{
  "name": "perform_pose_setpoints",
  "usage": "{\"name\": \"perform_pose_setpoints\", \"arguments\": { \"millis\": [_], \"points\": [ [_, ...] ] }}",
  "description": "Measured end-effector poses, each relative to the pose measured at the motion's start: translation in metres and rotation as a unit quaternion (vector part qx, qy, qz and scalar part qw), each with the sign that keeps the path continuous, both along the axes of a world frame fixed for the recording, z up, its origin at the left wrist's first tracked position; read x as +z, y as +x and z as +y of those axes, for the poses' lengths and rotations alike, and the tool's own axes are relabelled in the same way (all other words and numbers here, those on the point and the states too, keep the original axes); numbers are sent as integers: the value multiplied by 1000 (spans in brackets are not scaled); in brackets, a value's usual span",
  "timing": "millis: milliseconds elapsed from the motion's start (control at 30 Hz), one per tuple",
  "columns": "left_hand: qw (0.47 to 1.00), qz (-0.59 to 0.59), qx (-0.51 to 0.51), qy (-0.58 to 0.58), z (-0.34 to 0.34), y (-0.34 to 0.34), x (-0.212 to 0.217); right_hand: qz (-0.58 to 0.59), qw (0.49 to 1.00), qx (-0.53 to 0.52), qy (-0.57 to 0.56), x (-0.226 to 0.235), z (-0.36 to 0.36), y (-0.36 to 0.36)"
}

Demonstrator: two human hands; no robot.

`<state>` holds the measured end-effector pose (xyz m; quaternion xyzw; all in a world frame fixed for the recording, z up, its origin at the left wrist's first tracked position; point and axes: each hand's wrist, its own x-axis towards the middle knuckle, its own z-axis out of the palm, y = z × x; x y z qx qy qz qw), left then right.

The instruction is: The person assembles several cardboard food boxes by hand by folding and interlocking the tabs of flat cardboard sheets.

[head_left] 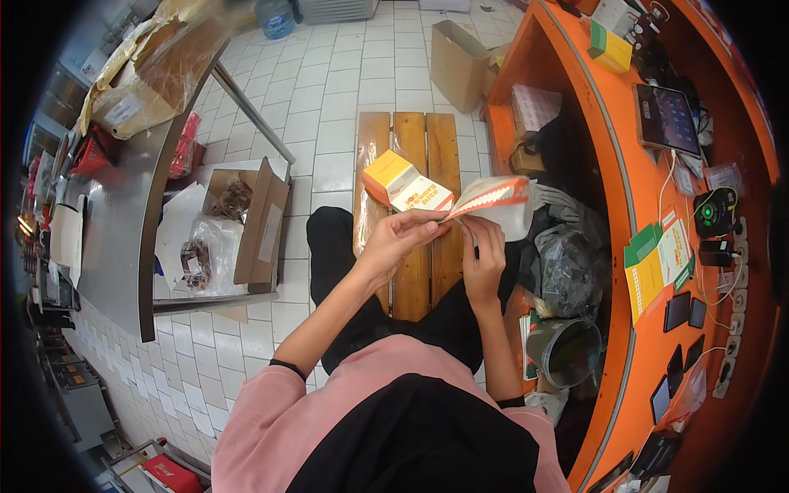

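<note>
In front of me both hands hold a thin white carton piece with an orange-red zigzag band; it looks bent and slightly blurred. My left hand pinches its left end between thumb and fingers. Just to the right, my right hand grips its lower edge with bent fingers. Behind my left hand, a yellow, orange and white printed carton lies on the slatted wooden bench. My legs straddle that bench.
To the left stands a steel table with a plastic-wrapped box; an open cardboard box sits beneath. On the right, an orange counter carries cartons, phones and a tablet. A bucket stands below.
</note>
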<state>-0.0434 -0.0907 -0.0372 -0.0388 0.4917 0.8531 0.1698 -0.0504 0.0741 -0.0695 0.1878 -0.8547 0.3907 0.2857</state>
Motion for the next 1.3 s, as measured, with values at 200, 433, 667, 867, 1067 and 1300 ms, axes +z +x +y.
{"name": "perform_pose_setpoints", "arguments": {
  "millis": [200,433,667,867,1067,1300],
  "points": [
    [998,-12,1,65,-2,0,18,93,995,8,-24,10,4,-5],
    [999,15,4,49,-4,-1,6,41,997,54,-32,7,6,-9],
    [984,141,41,-103,-2,-6,-7,-69,991,51,-99,14,-6,-3],
    [837,310,157,-422,10,-1,-29,-193,967,15,-167,-10,-20,7],
    [858,246,165,-419,13,9,-24,-206,951,10,-232,-19,-22,10],
    [902,213,137,-350,12,8,-26,-164,974,-5,-156,-5,-24,14]
  ]
}}
